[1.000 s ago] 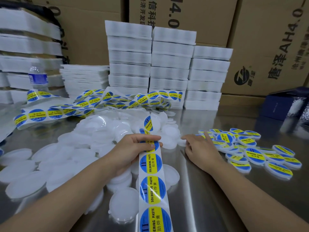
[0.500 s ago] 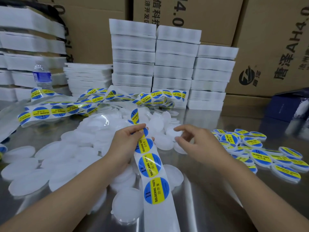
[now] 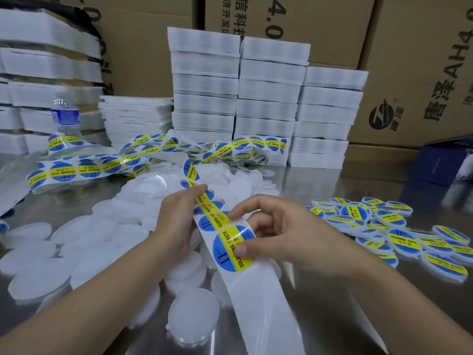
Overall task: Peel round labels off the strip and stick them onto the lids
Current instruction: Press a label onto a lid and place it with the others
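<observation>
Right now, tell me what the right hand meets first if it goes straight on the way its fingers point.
The round label on the label strip: the right hand pinches it. Straight beyond, probably the left hand holding the strip.

The right hand (image 3: 289, 234) is coming in from three o'clock, pinching the lowest round label (image 3: 234, 248). The left hand (image 3: 179, 216) is lifting the strip (image 3: 256, 303).
</observation>
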Tool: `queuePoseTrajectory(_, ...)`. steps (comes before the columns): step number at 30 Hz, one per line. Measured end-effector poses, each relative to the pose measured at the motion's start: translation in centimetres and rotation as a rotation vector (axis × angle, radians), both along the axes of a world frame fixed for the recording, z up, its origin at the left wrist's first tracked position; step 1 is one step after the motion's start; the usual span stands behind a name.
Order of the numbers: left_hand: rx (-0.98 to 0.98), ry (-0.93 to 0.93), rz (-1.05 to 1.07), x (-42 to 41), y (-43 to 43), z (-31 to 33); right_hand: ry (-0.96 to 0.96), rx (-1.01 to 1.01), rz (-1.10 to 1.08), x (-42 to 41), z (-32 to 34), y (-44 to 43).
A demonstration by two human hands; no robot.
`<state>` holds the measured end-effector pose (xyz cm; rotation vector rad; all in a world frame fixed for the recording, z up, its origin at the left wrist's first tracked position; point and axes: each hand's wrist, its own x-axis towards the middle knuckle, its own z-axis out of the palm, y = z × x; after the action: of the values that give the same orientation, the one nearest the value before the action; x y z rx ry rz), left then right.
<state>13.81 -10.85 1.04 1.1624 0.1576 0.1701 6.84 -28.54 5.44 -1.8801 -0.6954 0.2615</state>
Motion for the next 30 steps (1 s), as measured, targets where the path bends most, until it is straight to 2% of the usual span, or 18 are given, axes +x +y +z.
queuePoseTrajectory(6,-0.009,0.018,-0.037,0.0,-0.2,0.1,-0.069,0.023,-0.166,-0.1,0.0,0.4)
queuePoseTrajectory(11,-0.01,0.025,-0.029,-0.1,-0.1,0.1,-0.19,0.069,-0.206,-0.3,0.0,0.4)
queuePoseTrajectory(16,-0.009,-0.005,0.023,0.2,0.1,0.0,-0.433,-0.015,-0.272,-0.2,0.1,-0.1)
queuePoseTrajectory(19,0.056,-0.05,0.065,0.4,0.2,-0.1,-0.459,0.003,-0.23,-0.3,0.4,-0.4)
queuePoseTrajectory(22,0.109,-0.108,0.085,0.2,0.3,-0.1,-0.411,0.088,-0.145,-0.4,0.7,-0.7)
queuePoseTrajectory(25,0.14,-0.157,0.092,-0.2,0.2,0.1,-0.308,0.256,-0.105,0.1,0.8,-1.0)
queuePoseTrajectory(30,0.232,-0.191,0.056,-0.5,-0.1,0.0,0.033,0.647,-0.264,1.8,1.1,-2.3)
